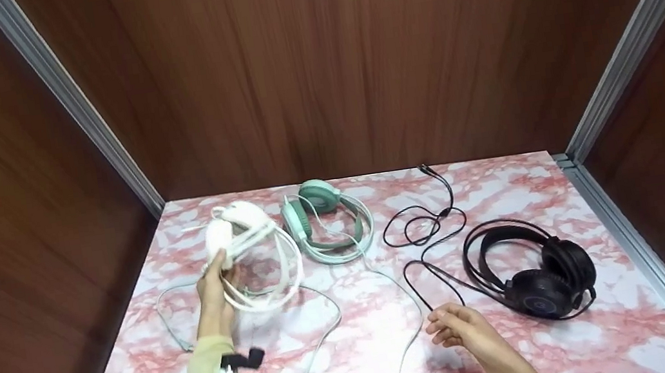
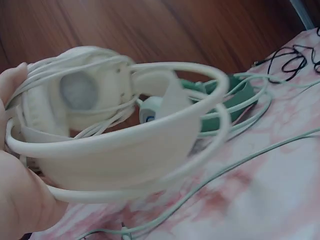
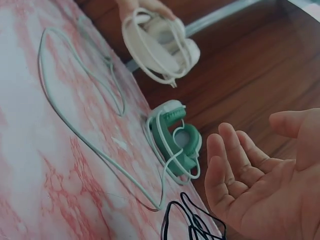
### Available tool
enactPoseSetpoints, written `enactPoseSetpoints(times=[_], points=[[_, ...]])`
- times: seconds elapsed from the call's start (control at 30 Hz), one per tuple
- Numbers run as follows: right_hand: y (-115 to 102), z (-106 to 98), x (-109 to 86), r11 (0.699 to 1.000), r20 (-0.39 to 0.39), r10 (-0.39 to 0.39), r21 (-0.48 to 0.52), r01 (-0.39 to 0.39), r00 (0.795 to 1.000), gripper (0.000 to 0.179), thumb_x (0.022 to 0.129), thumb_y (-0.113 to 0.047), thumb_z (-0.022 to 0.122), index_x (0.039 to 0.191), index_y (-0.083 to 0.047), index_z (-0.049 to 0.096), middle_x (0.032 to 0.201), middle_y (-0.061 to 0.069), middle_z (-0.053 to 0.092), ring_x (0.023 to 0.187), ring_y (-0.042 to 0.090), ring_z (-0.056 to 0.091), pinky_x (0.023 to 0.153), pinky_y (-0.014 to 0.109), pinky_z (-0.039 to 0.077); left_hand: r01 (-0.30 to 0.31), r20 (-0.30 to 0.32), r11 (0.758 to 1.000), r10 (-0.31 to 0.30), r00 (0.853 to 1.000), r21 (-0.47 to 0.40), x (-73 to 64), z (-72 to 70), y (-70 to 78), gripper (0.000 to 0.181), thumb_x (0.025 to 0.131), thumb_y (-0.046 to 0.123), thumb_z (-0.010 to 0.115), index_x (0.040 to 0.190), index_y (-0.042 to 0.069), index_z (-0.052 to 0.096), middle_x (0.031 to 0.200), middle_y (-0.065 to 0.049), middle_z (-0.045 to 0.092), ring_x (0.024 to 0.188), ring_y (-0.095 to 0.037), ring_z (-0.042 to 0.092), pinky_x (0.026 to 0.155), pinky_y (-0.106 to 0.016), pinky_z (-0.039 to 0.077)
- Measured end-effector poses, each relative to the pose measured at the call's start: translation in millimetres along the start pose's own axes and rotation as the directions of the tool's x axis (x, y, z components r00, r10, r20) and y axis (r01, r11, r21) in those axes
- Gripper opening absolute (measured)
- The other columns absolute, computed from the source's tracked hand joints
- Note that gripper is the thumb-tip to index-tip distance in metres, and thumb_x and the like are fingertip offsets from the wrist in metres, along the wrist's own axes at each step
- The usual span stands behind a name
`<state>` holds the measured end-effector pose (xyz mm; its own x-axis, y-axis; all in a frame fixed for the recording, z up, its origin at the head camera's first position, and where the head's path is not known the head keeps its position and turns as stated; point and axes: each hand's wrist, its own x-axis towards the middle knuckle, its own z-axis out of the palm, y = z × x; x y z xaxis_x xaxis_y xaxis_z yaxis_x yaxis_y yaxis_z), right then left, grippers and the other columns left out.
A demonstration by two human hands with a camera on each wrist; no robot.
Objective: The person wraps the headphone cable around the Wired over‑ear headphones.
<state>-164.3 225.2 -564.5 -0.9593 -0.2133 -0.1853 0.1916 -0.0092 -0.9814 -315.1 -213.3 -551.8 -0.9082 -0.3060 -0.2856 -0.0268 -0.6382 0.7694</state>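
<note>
My left hand (image 1: 212, 291) grips a pair of white headphones (image 1: 252, 216) by an ear cup, held up over the left part of the table. Their white cable is wound around the ear cups, as the left wrist view shows on the headphones (image 2: 125, 160). Over the front right of the table hovers my right hand (image 1: 467, 333), its fingers loosely bent and holding nothing. The palm of that hand (image 3: 265, 195) faces up in the right wrist view. Nearest to it are a black cable (image 1: 441, 265) and the black headphones (image 1: 543, 293) it belongs to.
Green headphones (image 1: 319, 196) lie at the back, left of centre. Their pale green cable (image 1: 421, 314) loops across the middle toward the front and left. The pink-and-white marbled table (image 1: 625, 327) is bordered by brown wood-look panels (image 1: 342, 68) at the back and sides.
</note>
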Motion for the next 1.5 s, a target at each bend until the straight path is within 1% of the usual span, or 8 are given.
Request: enactPoseSetpoints(times=[0.23,0.37,0.63,0.93,1.07,1.2,1.33,1.5], points=[[3.5,-0.9,-3.9,1.000,0.016,0.009,0.011,-0.010,1.000,0.031,0.100,-0.024,0.052,0.108,0.005,0.057,0.091,0.009,0.064,0.079,0.020,0.061,0.073,0.030,0.049,-0.085,-0.185,0.996,0.083,0.979,-0.006,50.7,14.3,-10.0,0.045,0.077,0.032,0.082,0.108,0.008,0.059,0.106,-0.004,0.061,0.114,-0.025,0.054,0.089,-0.025,0.046],[9.8,-6.3,-11.5,0.999,-0.004,0.024,0.027,-0.024,1.000,0.031,0.100,-0.022,0.052,0.107,0.008,0.056,0.089,0.008,0.063,0.076,0.018,0.061,0.069,0.027,0.049,-0.070,-0.226,0.997,0.060,0.972,-0.038,66.0,16.1,-20.0,0.046,0.074,0.035,0.084,0.107,0.012,0.061,0.113,-0.004,0.062,0.120,-0.024,0.051,0.097,-0.028,0.040],[19.3,-11.0,-13.7,0.998,0.016,0.032,0.046,-0.033,0.999,0.027,0.102,-0.020,0.049,0.105,0.006,0.057,0.088,0.007,0.063,0.073,0.015,0.061,0.066,0.025,0.049,-0.032,-0.376,0.986,0.092,0.922,0.162,78.3,11.9,-24.8,0.065,0.062,0.054,0.086,0.108,0.017,0.060,0.115,0.000,0.058,0.115,-0.017,0.049,0.100,-0.026,0.036],[22.8,-7.7,-10.4,0.996,0.052,0.044,0.073,-0.047,0.998,0.039,0.102,-0.018,0.048,0.113,0.019,0.046,0.086,0.005,0.062,0.070,0.012,0.060,0.064,0.024,0.048,0.033,-0.357,0.999,-0.024,0.934,0.021,83.9,3.1,-33.2,0.091,0.065,0.050,0.087,0.137,0.012,0.045,0.137,-0.002,0.048,0.126,-0.018,0.045,0.103,-0.028,0.036],[25.2,-6.7,-8.4,0.995,0.077,0.043,0.088,-0.050,0.996,0.039,0.103,-0.017,0.046,0.113,0.020,0.044,0.085,0.004,0.062,0.069,0.011,0.059,0.063,0.023,0.048,0.059,-0.374,0.993,-0.015,0.927,0.106,82.1,0.5,-36.0,0.096,0.067,0.055,0.082,0.141,0.010,0.043,0.142,-0.006,0.045,0.130,-0.019,0.042,0.105,-0.029,0.035],[26.8,-5.8,-4.6,0.995,0.086,0.039,0.092,-0.047,0.996,0.040,0.103,-0.017,0.045,0.113,0.021,0.043,0.084,0.004,0.061,0.068,0.010,0.058,0.063,0.022,0.048,0.106,-0.385,0.950,0.015,0.923,0.293,76.0,4.6,-31.4,0.098,0.074,0.064,0.071,0.145,0.007,0.038,0.149,-0.011,0.038,0.135,-0.026,0.035,0.110,-0.038,0.029],[26.6,-6.0,-0.2,0.995,0.066,0.044,0.084,-0.049,0.997,0.040,0.104,-0.017,0.045,0.114,0.021,0.043,0.084,0.003,0.061,0.068,0.010,0.057,0.062,0.023,0.048,0.146,-0.370,0.871,0.044,0.928,0.470,67.0,12.5,-22.7,0.092,0.085,0.062,0.058,0.148,0.001,0.030,0.150,-0.020,0.033,0.136,-0.036,0.031,0.109,-0.047,0.029],[23.0,-6.5,3.7,0.997,0.050,0.032,0.065,-0.035,0.998,0.039,0.103,-0.017,0.045,0.113,0.021,0.044,0.084,0.004,0.062,0.068,0.011,0.059,0.063,0.024,0.049,0.040,-0.277,0.822,0.145,0.950,0.568,56.7,21.8,-13.5,0.081,0.093,0.039,0.056,0.149,-0.005,0.018,0.148,-0.029,0.026,0.136,-0.040,0.027,0.112,-0.045,0.024]])
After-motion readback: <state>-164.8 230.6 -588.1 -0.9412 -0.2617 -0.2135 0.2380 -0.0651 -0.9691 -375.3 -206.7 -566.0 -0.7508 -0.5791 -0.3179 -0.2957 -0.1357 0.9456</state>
